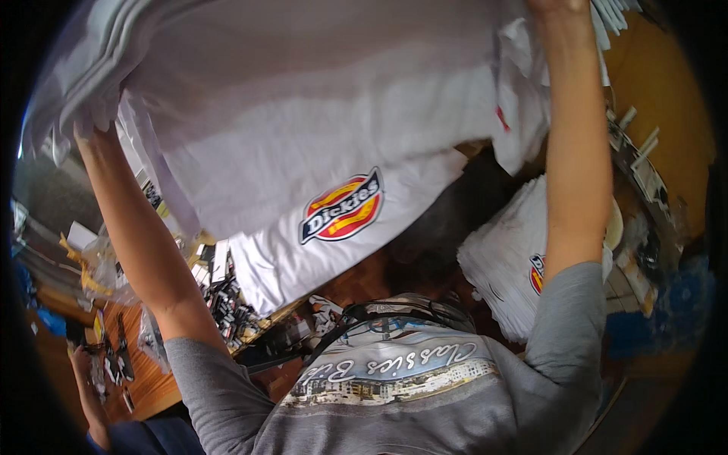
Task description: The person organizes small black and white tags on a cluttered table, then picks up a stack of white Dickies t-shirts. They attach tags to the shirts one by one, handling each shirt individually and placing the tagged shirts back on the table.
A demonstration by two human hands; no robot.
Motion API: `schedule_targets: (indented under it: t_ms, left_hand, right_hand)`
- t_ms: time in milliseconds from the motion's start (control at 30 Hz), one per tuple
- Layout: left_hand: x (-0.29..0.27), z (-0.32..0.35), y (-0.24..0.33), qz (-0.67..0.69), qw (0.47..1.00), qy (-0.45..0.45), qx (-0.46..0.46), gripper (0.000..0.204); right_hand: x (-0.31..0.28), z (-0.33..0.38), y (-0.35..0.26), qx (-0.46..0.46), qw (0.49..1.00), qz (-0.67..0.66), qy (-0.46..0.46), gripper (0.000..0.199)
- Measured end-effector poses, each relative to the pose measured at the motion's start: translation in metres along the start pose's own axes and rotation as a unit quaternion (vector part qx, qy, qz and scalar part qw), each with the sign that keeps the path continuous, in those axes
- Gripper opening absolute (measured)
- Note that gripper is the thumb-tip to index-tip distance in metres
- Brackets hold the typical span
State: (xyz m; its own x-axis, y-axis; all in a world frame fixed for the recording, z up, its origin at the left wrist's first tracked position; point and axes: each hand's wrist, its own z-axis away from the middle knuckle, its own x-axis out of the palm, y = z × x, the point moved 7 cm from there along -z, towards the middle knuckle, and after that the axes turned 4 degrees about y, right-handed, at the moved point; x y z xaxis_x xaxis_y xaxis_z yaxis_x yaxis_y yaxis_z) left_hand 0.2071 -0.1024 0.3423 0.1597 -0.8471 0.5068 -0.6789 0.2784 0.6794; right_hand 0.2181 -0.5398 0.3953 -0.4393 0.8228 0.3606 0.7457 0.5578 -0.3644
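Both my arms are raised toward the top of the head view. White T-shirts (326, 106) spread between them, with layered sleeve edges bunched at the upper left and upper right. My left hand (95, 130) reaches under the bunched fabric, which hides its fingers. At the upper edge my right hand (559, 6) is mostly cut off, against the white cloth, fingers out of sight. Below the raised fabric lies another white T-shirt (262, 273) with a red, yellow and dark blue printed emblem (343, 206). A small red tag (502, 119) shows near my right forearm.
A stack of white shirts (500, 254) sits beside my right arm. Small black and white labels (227, 303) lie heaped near my left forearm. At the lower left, another person's hand (80, 360) is beside a wooden table (148, 371) with tools and clear plastic bags.
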Motion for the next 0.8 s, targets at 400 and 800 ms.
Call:
schedule_targets:
  t_ms: [400,800]
  left_hand:
    - [-0.256,0.170,-0.061,-0.152,0.942,0.262,-0.143,0.027]
    - [-0.301,0.207,-0.097,-0.712,0.667,0.115,-0.184,0.040]
  right_hand:
    - [-0.043,0.334,0.206,0.434,0.837,0.022,0.331,0.038]
    - [-0.170,0.440,0.125,0.658,0.750,0.051,0.042,0.042]
